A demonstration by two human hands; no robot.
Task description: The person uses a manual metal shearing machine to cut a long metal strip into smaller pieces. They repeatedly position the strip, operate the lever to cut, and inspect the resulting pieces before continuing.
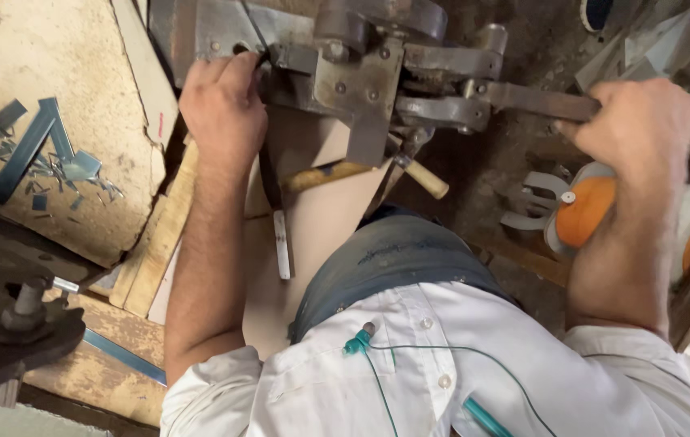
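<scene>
Gripping the lever (535,100) of a metal shear (361,73), the right hand (636,121) is closed; left hand (224,101) pinches a strip (274,190). Offcuts (46,158) litter the bench's (78,65) left edge.

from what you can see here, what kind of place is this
Probably a small metalworking workshop: the right hand grips the lever of a worn hand-operated metal shear, and blue metal offcuts lie on a rough board.

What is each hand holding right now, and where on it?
Right hand grips the outer end of the machine's metal lever. Left hand holds a thin metal strip at its top, by the machine.
</scene>
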